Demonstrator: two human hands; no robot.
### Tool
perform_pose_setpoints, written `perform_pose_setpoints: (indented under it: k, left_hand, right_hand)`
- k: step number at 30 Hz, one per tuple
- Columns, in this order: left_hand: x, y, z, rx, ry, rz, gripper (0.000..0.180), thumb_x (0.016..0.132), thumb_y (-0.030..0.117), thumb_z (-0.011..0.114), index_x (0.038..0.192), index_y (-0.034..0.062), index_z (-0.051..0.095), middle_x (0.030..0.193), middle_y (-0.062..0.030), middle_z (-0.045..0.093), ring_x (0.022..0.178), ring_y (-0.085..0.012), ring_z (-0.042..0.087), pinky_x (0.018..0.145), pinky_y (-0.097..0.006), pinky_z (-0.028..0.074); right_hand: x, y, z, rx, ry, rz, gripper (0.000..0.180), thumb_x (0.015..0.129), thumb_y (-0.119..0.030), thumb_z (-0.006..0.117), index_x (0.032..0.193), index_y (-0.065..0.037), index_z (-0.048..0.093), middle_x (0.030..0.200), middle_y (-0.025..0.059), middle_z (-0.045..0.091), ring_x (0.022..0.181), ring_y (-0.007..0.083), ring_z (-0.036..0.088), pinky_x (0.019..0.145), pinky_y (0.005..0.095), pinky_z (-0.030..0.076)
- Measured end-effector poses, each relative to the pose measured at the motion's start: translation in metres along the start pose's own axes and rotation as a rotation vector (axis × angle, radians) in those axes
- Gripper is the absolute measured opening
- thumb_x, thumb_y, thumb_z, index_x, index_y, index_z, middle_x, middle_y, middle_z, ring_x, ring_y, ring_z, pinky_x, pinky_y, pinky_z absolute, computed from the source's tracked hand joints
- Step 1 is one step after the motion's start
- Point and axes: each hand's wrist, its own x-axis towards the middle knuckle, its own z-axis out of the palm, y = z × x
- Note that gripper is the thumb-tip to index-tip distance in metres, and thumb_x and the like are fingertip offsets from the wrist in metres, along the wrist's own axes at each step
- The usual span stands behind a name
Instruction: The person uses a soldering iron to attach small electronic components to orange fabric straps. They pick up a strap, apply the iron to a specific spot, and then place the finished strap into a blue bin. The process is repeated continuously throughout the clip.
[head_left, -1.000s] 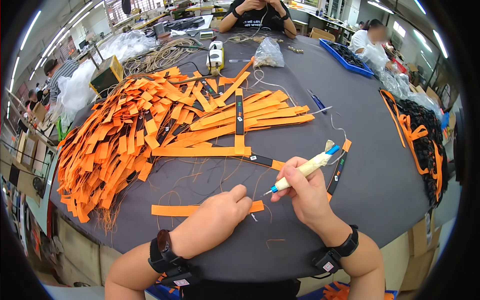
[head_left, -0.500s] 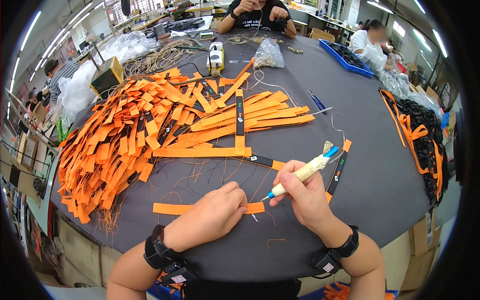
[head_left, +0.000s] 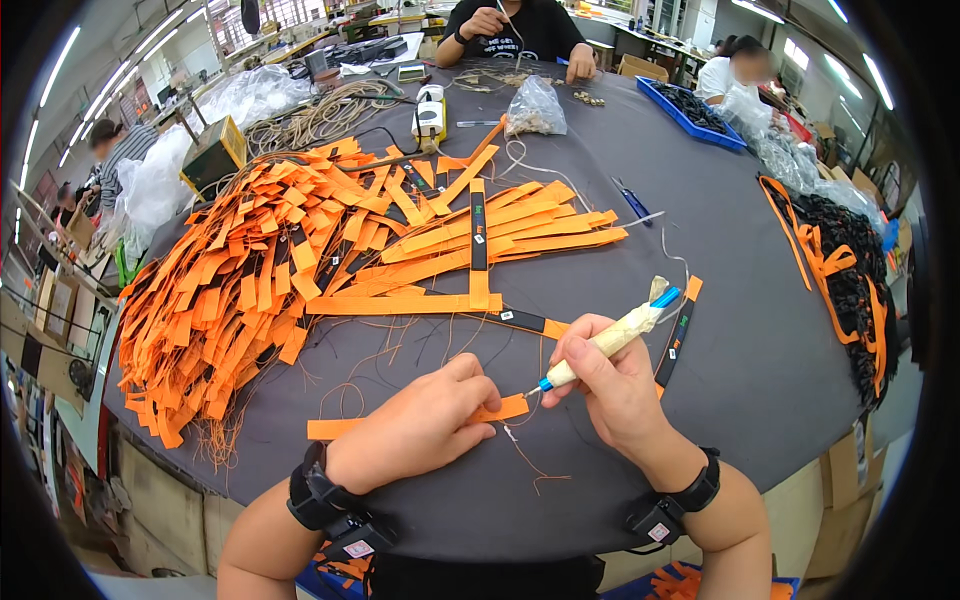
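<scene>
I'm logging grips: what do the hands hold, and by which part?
Right hand: pen-like tool, by its wrapped barrel near the tip. Left hand: orange strip, near its right end; pinched or pressed, unclear.

Orange strip [head_left: 334, 430] part-hidden by left hand [head_left: 428, 412], co-worker [head_left: 515, 32] cropped above

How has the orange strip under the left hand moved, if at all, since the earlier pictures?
Yes: the orange strip turned slightly. Against the orange-and-black strip above it, its left end shifted down the picture, its right end up.
</scene>
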Motion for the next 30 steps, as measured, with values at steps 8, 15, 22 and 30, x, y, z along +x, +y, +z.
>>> perform_pose_setpoints:
  k: [8,15,22,30]
  left_hand:
    - [0.004,0.003,0.010,0.191,-0.015,0.044,0.015,0.084,0.007,0.069,0.087,0.0002,0.056,0.090,-0.0131,0.050,0.075,-0.0331,0.059,0.066,-0.039,0.051]
    - [-0.001,-0.013,-0.002,-0.253,0.036,-0.178,0.009,0.091,0.007,0.065,0.091,0.0013,0.057,0.082,-0.0047,0.059,0.065,-0.0096,0.059,0.057,-0.024,0.048]
    - [0.003,-0.021,-0.006,-0.662,-0.018,-0.446,0.016,0.094,0.015,0.062,0.090,0.0000,0.058,0.071,-0.0031,0.064,0.058,-0.0073,0.059,0.053,-0.021,0.047]
    - [0.002,-0.023,-0.005,-0.650,-0.013,-0.427,0.017,0.095,0.015,0.061,0.091,-0.0008,0.058,0.071,-0.0038,0.064,0.059,-0.0072,0.059,0.053,-0.021,0.047]
  right_hand:
    - [0.000,-0.002,0.000,0.008,-0.013,0.013,0.018,0.098,-0.018,0.061,0.093,0.000,0.059,0.082,0.0065,0.065,0.066,0.0112,0.065,0.062,0.0250,0.056]
    - [-0.008,-0.006,0.009,-0.066,-0.063,0.052,0.017,0.097,-0.016,0.062,0.093,0.000,0.060,0.082,0.0049,0.064,0.069,0.0099,0.065,0.063,0.0235,0.054]
    - [-0.012,0.007,0.017,-0.447,-0.191,-0.069,0.013,0.093,-0.013,0.068,0.094,-0.003,0.061,0.079,-0.0008,0.061,0.067,0.0041,0.055,0.058,0.0206,0.043]
    - [-0.008,0.018,0.017,-0.547,-0.152,-0.110,0.015,0.093,-0.016,0.070,0.094,-0.003,0.062,0.076,-0.0005,0.059,0.066,0.0047,0.054,0.057,0.0211,0.042]
